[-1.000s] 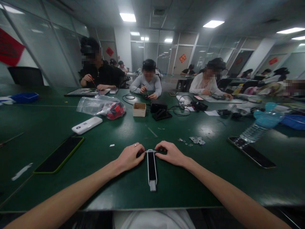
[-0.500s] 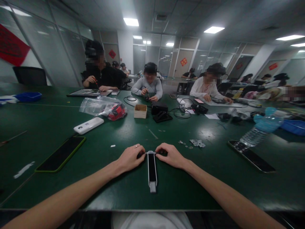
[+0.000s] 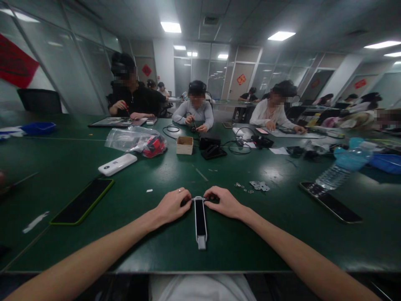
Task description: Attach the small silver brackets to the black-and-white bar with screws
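Observation:
A slim device [image 3: 201, 219] with a black face, a pale frame and a grey tip lies lengthwise on the table in front of me. At its far end, my left hand [image 3: 175, 204] is closed in a pinch against the left side. From the right side my right hand [image 3: 224, 202] pinches at the same end. Something thin and metallic shows between the fingertips and the frame there, too small to name. Small rings [image 3: 241, 187] and flat metal plates [image 3: 260, 186] lie beyond my right hand.
A green-edged phone [image 3: 83, 201] and a white power bank [image 3: 118, 164] lie to the left. On the right, a water bottle [image 3: 336, 173] leans over a dark phone [image 3: 340, 207]. Farther back are a small box [image 3: 184, 146] and a bagged red item [image 3: 155, 145]. Several people work across the table.
Both hands keep their pinch at the device's far end, with hardly any movement. The view has shifted slightly. At the far left edge, a blurred shape has come into view by the thin rod.

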`<state>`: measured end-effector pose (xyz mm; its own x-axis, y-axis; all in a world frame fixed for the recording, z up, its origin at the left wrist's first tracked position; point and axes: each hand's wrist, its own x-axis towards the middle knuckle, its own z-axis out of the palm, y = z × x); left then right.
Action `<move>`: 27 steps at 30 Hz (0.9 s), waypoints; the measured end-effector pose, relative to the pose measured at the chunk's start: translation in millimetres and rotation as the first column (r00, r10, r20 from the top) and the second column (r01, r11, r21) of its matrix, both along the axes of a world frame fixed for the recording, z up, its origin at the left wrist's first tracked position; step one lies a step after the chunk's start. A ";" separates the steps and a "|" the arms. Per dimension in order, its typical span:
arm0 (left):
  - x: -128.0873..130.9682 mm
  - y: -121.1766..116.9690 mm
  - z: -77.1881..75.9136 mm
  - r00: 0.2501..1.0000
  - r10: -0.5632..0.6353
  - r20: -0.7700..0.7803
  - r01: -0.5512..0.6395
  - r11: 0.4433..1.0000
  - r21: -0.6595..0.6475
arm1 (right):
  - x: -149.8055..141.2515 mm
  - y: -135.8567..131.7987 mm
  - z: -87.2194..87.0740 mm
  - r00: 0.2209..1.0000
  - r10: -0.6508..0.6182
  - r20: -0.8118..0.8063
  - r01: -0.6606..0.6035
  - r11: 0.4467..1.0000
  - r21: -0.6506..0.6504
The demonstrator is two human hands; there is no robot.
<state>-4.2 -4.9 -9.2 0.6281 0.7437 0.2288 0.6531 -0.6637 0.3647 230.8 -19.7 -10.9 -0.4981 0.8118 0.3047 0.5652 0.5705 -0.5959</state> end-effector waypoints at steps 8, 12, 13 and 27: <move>0.3 -1.1 2.1 1.000 0.002 0.002 -0.002 1.000 -0.006 | -0.6 -1.7 4.0 1.000 -0.004 0.022 0.004 1.000 -0.003; 0.5 -1.4 3.0 1.000 0.000 -0.005 0.000 1.000 -0.008 | -1.0 -2.3 5.1 0.999 -0.011 0.030 0.011 1.000 -0.005; 0.4 -1.4 3.0 1.000 0.000 -0.004 0.000 1.000 -0.010 | -1.1 -2.2 5.0 1.000 -0.011 0.029 0.011 1.000 -0.001; 1.0 -2.6 5.2 1.000 0.000 -0.013 0.000 1.000 -0.011 | 0.1 -2.0 6.0 0.999 0.021 0.034 -0.021 1.000 0.008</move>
<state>-3.2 -7.5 -3.9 0.6312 0.7461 0.2120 0.6579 -0.6598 0.3632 230.9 -21.7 -4.9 -0.5253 0.7985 0.2940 0.5730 0.5874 -0.5715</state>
